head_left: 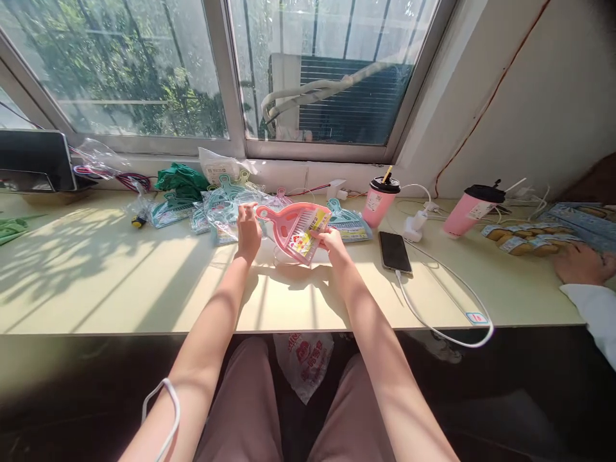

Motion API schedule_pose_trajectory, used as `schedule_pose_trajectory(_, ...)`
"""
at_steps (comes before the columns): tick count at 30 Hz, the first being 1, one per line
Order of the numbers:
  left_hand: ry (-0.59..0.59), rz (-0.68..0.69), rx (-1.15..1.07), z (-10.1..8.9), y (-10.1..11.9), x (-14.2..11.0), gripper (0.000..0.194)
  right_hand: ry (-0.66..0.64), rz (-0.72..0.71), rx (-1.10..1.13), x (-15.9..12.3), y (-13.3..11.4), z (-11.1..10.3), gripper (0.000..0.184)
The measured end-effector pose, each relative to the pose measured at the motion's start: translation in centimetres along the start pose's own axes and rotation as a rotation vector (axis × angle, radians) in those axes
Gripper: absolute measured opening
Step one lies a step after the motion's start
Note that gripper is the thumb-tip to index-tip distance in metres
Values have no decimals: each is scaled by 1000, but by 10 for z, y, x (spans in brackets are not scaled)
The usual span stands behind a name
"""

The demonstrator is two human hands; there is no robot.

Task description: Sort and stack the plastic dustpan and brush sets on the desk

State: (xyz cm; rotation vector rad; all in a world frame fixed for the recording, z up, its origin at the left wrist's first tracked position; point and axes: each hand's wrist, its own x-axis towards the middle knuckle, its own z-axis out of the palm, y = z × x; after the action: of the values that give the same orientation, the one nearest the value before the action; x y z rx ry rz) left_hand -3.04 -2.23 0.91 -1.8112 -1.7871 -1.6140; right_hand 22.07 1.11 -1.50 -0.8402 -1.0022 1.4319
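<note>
A pink mini dustpan (285, 220) with a small brush (304, 224) and a yellow printed label is held above the table in front of me. My left hand (249, 232) is closed at the end of its looped handle; its fingertips are partly hidden. At the opposite side, my right hand (332, 241) pinches the dustpan's edge beside the label. Behind my hands lies a pile of similar dustpan sets in clear plastic, among them a blue-green one (353, 228) on the right and a green-handled one (228, 186).
A phone (395, 252) on a white cable lies to the right, near a pink cup (380, 202) and a white charger (415, 226). Farther right are another pink cup (471, 210), packaged brown items (527, 237) and another person's hand (584, 263). A green bag (180, 183) sits back left.
</note>
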Motion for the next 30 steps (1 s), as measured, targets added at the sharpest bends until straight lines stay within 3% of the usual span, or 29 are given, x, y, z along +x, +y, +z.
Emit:
schedule_pose_trajectory(9, 120, -25, -103, -2, -5, 2, 42, -96, 25, -39, -3, -5, 0, 26)
schedule_pose_trajectory(12, 29, 8, -164, 0, -2, 4, 40, -95, 8, -29, -4, -5, 3, 25)
schedule_pose_trajectory(17, -256, 169, -247, 12, 16, -6, 31, -109, -18, -20, -4, -4, 10, 18)
schedule_pose_trajectory(19, -301, 202, -252, 15, 22, -11, 31, -71, 15, -11, -5, -3, 12, 18)
schedule_pose_trajectory(21, -228, 212, -248, 16, 24, -12, 31, 2, 70, -12, -6, -2, 15, 19)
schedule_pose_trajectory(26, 173, 226, -212, 16, 8, -2, 26, 98, 111, 45, -12, -1, 19, 23)
schedule_pose_trajectory(28, 225, 236, -196, 17, 2, 2, 23, 119, 111, 100, -14, -4, 19, 24)
schedule_pose_trajectory(30, 205, 265, -190, 19, 2, 2, 21, 132, 112, 115, -15, -7, 19, 24)
